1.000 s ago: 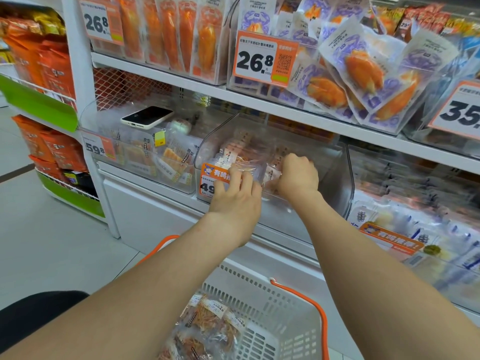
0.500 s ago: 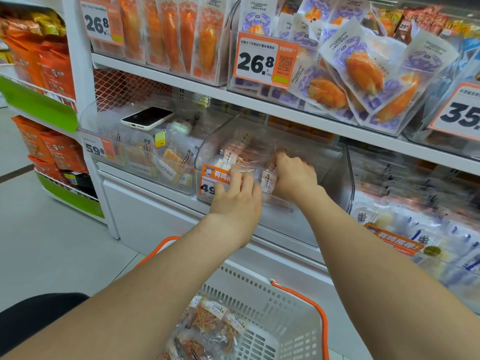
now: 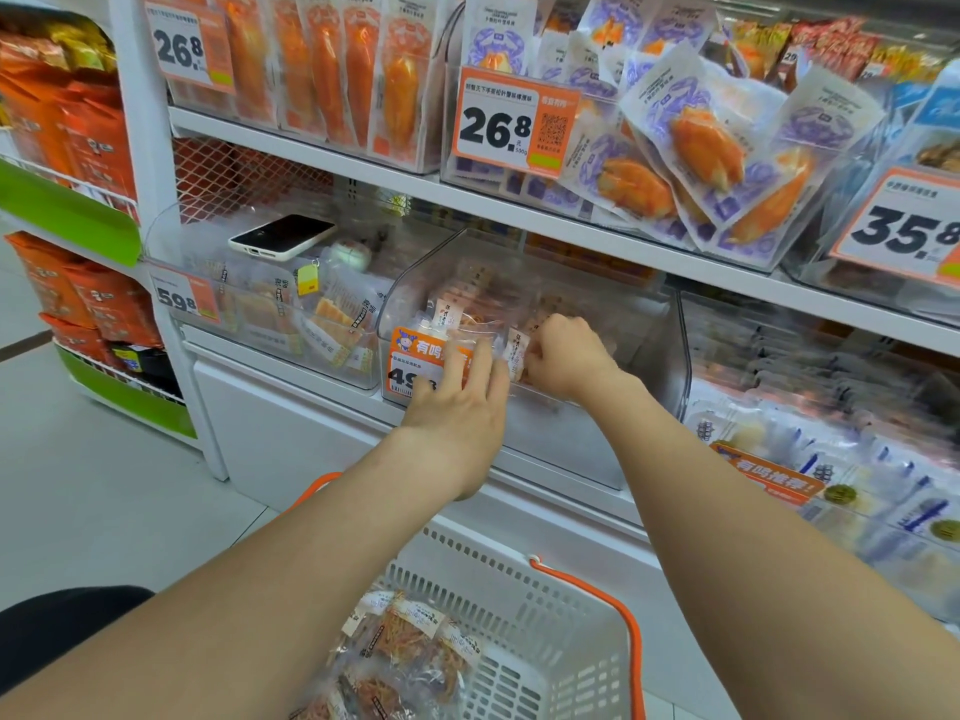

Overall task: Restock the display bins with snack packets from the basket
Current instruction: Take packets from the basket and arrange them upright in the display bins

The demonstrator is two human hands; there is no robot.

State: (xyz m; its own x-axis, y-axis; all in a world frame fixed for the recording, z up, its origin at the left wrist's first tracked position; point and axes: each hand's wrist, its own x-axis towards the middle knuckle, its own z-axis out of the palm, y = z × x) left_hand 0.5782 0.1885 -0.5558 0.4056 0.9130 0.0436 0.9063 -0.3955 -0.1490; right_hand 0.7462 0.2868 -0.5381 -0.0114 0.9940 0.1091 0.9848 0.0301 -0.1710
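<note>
Shelving unit point(image 3: 519, 200) with one clear display bin point(image 3: 649, 324) under restocking, flanked by one bin on each side. One white basket point(image 3: 545, 615) with two orange handles stands below the bin, toward the person, between the two forearms.

Left hand point(image 3: 457, 407): fingers straight and slightly spread, laid over the bin's front lip onto the packets there, covering part of the orange price label point(image 3: 415, 356). Right hand point(image 3: 569, 358): fingers curled, pinching one upright packet point(image 3: 518, 348) whose long axis runs vertically, set against the stack at the bin's left half. The bin's right half appears unfilled, so free room lies to the right of the right hand.

Snack packets in the basket point(image 3: 410, 641): at least three labels show; the full count cannot be told. They lie directly under the left forearm, so the left hand is judged the nearer for the next reach down. Packets in the bin: several, blurred behind the clear wall, not countable. One phone point(image 3: 283, 236) rests on the left-hand bin.
</note>
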